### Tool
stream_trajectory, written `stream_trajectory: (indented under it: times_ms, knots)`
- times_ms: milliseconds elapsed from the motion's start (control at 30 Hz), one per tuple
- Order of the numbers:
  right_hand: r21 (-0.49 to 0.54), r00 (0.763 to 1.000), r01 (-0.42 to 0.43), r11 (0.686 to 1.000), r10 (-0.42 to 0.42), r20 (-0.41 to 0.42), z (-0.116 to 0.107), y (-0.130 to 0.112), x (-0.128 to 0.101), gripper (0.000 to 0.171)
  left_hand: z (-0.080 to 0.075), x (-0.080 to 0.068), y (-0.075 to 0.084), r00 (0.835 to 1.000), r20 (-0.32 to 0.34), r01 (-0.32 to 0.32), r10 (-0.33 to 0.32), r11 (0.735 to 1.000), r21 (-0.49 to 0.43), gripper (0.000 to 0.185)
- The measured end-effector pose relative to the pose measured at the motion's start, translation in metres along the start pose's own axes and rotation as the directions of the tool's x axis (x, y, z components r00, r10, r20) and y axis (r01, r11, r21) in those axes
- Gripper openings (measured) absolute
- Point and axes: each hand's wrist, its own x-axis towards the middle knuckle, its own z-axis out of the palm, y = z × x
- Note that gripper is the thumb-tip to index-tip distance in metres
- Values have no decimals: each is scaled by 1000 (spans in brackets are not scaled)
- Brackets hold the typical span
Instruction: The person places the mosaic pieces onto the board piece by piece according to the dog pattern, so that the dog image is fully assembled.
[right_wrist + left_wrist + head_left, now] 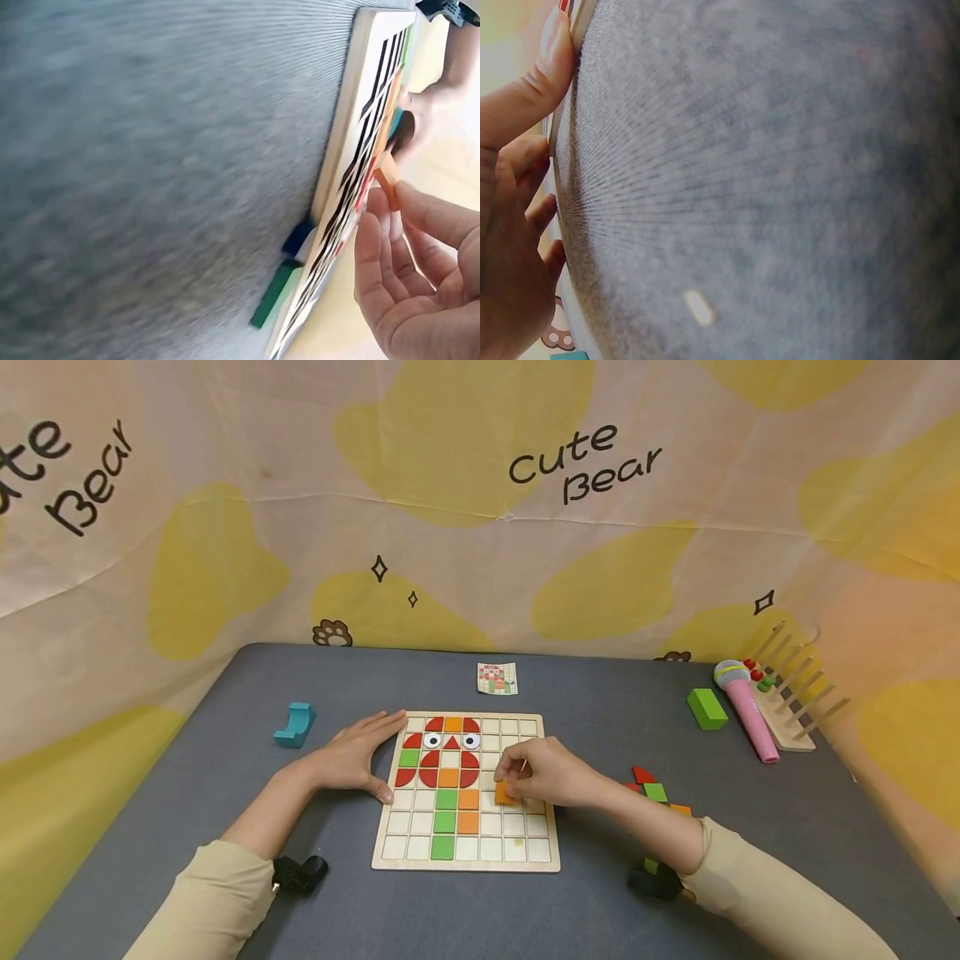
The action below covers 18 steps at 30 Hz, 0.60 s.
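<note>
The right hand pinched an orange square tile just above the wooden puzzle board, near its right edge, about midway down. The left hand lay flat, fingers straight, against the board's left edge, steadying it. The tile would best go down level, squared to its cell, and pressed lightly while the left hand braced the board.

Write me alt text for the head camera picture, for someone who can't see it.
A person's right hand pinches an orange square tile over a wooden grid board partly filled with red, orange and green pieces, while the left hand rests flat against the board's left edge. Loose tiles lie to the right on the grey table.
</note>
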Motion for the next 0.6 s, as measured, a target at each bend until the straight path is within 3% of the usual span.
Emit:
stream_trajectory:
  times_ms: [300, 600]
  knots:
    - [-7, 999, 51, 999, -51, -14, 7, -10, 10, 11, 1, 0, -1, 1000, -3, -1, 1, 1000, -3, 124]
    - [-40, 1000, 10, 999, -10, -8, 15, -13, 12, 10, 0, 0, -1, 1000, 0, -2, 2, 1000, -2, 124]
